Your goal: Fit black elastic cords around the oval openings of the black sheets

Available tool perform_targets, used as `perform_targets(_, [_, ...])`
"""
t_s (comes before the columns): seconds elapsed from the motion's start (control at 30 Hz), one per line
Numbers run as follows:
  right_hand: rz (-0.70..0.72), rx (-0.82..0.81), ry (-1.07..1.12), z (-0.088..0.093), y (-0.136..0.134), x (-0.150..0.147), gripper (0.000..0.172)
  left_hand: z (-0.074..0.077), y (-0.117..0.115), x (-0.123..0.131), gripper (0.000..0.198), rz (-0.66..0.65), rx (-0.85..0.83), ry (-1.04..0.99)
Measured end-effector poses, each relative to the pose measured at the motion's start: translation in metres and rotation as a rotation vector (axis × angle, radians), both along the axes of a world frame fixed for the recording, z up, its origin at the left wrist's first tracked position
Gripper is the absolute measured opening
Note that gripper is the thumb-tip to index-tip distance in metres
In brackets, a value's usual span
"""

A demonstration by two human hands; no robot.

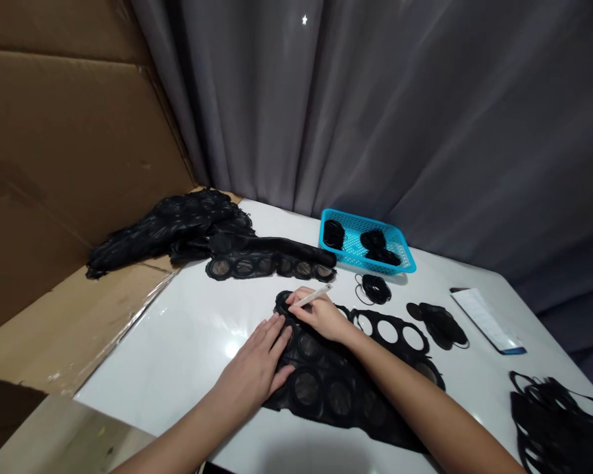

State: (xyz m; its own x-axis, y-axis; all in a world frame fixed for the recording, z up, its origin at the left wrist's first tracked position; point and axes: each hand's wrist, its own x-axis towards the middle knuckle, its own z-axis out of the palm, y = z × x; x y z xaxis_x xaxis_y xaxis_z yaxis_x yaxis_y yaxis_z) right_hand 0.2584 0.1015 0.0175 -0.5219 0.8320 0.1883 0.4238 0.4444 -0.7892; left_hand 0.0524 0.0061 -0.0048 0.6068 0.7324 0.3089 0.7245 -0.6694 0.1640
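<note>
A black sheet of thin material (321,411) with rows of ring shapes lies on the white table. Along its far edge, several rings are cut-out holes showing the tabletop. My right hand (323,317) grips a slim white pen-like tool (316,295), its tip over the ring at the sheet's far left corner. The tip itself is hidden by my fingers. Flat on the sheet's left edge, my left hand (254,362) presses down with fingers stretched out. Just beyond my right hand sits a small pile of black rings (376,289).
A blue basket (409,258) holds several black bundles. Black discs (442,326) and a clipboard with paper (487,319) lie to the right. Black scraps (558,428) lie at front right. More ringed strips (271,263) and a dark heap (168,227) sit behind, beside cardboard (69,145).
</note>
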Motion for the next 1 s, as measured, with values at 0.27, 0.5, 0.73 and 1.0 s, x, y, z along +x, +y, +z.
perform_targets(0.27, [0.039,-0.007,-0.020,0.003,0.002,-0.003,0.010,-0.002,-0.001,0.000,0.055,0.017,-0.048,-0.039])
perform_targets(0.5, [0.074,0.107,-0.099,0.000,-0.008,-0.008,0.010,0.001,-0.002,0.000,0.055,0.041,-0.057,-0.049])
perform_targets(0.73, [-0.237,0.307,-0.108,-0.004,0.003,0.006,0.018,0.002,-0.002,0.001,0.054,0.077,-0.051,-0.033])
perform_targets(1.0, [-0.386,0.242,-0.022,0.019,-0.009,0.030,0.019,0.008,-0.014,-0.001,0.049,0.108,0.017,-0.016])
